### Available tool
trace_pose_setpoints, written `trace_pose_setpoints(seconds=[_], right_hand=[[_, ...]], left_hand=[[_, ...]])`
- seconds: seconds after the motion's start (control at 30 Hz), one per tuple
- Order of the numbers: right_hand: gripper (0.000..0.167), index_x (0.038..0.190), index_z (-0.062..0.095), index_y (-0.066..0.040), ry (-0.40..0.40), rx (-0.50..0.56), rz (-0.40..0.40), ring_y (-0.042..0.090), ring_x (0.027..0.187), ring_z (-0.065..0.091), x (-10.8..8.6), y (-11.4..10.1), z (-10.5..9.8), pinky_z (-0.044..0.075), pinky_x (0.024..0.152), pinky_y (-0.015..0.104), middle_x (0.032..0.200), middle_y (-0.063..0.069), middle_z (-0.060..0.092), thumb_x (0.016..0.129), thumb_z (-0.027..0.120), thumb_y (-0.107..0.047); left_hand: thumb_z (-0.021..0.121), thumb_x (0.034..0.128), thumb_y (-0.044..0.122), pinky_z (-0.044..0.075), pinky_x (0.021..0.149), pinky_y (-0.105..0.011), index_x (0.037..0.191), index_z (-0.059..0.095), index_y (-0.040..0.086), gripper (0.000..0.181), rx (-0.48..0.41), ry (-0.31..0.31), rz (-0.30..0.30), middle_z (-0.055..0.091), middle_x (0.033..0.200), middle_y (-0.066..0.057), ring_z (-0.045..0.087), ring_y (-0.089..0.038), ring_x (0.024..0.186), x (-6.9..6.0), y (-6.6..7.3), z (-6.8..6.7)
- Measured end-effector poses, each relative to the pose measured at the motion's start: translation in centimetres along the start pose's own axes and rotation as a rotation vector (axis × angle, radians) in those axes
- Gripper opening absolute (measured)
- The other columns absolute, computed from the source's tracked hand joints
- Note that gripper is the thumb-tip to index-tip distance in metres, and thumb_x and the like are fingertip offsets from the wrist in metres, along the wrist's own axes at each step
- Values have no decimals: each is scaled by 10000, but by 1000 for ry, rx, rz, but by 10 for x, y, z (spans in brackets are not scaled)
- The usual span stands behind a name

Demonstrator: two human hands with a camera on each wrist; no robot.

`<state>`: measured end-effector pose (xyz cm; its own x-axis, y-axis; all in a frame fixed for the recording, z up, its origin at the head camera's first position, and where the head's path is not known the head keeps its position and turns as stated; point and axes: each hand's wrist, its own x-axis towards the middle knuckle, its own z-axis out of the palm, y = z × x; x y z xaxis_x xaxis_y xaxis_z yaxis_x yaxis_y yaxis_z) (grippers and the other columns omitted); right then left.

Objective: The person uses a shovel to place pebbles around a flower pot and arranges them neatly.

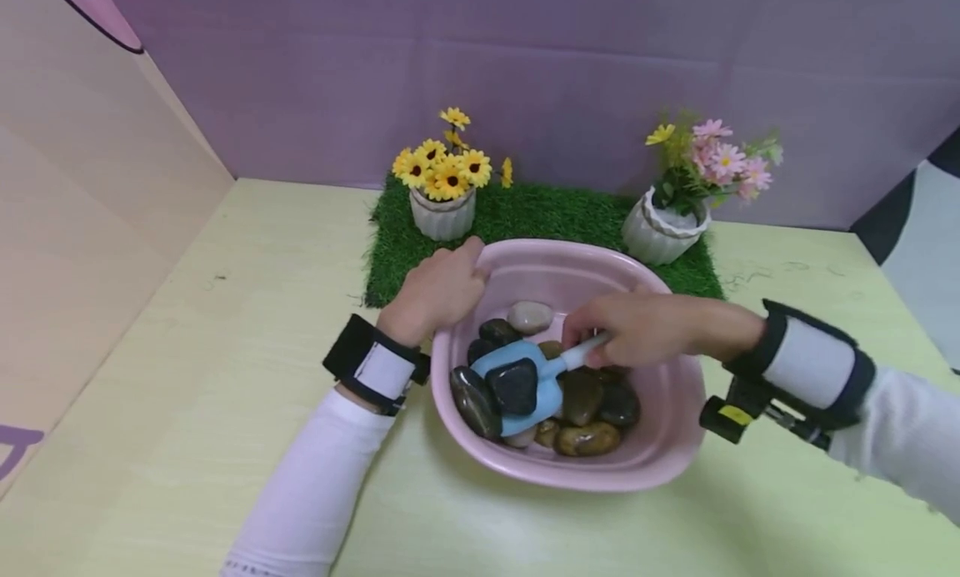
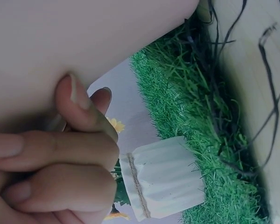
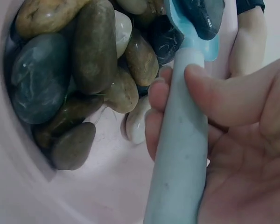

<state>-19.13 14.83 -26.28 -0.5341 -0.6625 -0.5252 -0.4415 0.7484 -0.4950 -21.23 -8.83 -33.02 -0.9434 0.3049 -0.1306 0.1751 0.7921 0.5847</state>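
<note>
A pink basin (image 1: pixel 675 444) holds smooth wet stones (image 1: pixel 587 439) in black, brown and white. The left hand (image 1: pixel 438 289) grips the basin's left rim; in the left wrist view its fingers (image 2: pixel 70 158) are curled. Inside the basin the right hand (image 1: pixel 637 327) holds the pale handle (image 3: pixel 179 140) of a blue shovel (image 1: pixel 487 362), thumb along the handle and fingers around it. One dark stone (image 1: pixel 513 387) lies on the shovel's blade, which points left among the other stones. In the right wrist view that dark stone (image 3: pixel 204 16) shows at the top.
Behind the basin lies a green grass mat (image 1: pixel 547 214). On it stand a white pot (image 1: pixel 444 216) of yellow flowers and, to the right, another white pot (image 1: pixel 660 237) of pink flowers. A purple cloth backdrop (image 1: pixel 540 77) rises behind the pale table (image 1: pixel 247 327).
</note>
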Motion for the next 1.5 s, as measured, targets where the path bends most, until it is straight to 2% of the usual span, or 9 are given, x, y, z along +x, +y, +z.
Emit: trace_pose_setpoints(seconds=[0.13,0.3,0.43,0.57,0.67,0.83,0.93,1.17,1.5], right_hand=[[139,1020,659,-144,-41,75,-8,139,875,535,-6,5,-2,459,804,306,944,-3,603,918,584,-88],[161,1028,660,-154,-55,89,15,148,893,530,-13,10,-5,438,830,314,945,-4,595,911,574,-87],[169,1014,668,-178,-28,10,4,131,853,522,-9,10,-3,440,796,306,897,-33,595,896,593,-81],[138,984,668,-224,24,-106,3,106,828,529,-2,4,2,388,811,325,869,-72,616,895,629,-125],[141,990,663,-237,43,-117,11,110,839,534,1,2,3,370,812,331,887,-73,622,902,631,-132],[134,1005,666,-176,-27,25,-11,137,870,540,-1,6,0,453,794,306,931,-16,613,912,604,-101],[128,1023,668,-161,-75,89,-20,141,914,562,-4,10,-1,474,843,313,982,-2,629,926,590,-129],[146,1055,666,-174,-81,99,-17,136,974,583,-10,15,-5,458,919,338,1054,1,646,938,579,-184],[143,1050,655,-116,-91,107,-20,143,920,558,-2,11,-5,475,841,305,1011,34,621,938,567,-125]], left_hand=[[339,1058,305,536,591,-330,1349,447,124,359,11,5,7,632,1028,-117,655,-226,752,1,2,0],[328,1058,304,539,580,-323,1364,439,119,374,9,3,6,633,1042,-117,663,-221,750,1,2,-1],[318,1061,305,541,564,-318,1366,435,121,374,8,-3,-2,631,1043,-118,670,-211,734,1,1,0],[324,1062,305,534,553,-315,1388,423,126,385,6,-4,-5,632,1056,-124,667,-207,718,0,1,0],[329,1062,302,534,552,-312,1398,419,126,390,-2,-5,-2,636,1075,-130,667,-209,720,-1,1,0],[338,1061,299,535,562,-320,1387,425,127,379,3,-7,-2,635,1059,-127,662,-211,720,-1,2,-1],[340,1060,302,528,575,-328,1378,430,126,374,13,-5,1,634,1043,-125,655,-218,727,-1,2,-1],[334,1059,299,526,574,-322,1369,436,125,370,3,2,1,630,1052,-120,657,-224,744,-1,-1,-1],[341,1056,294,531,554,-316,1358,443,123,361,-7,2,4,632,1041,-120,660,-216,726,0,0,0]])
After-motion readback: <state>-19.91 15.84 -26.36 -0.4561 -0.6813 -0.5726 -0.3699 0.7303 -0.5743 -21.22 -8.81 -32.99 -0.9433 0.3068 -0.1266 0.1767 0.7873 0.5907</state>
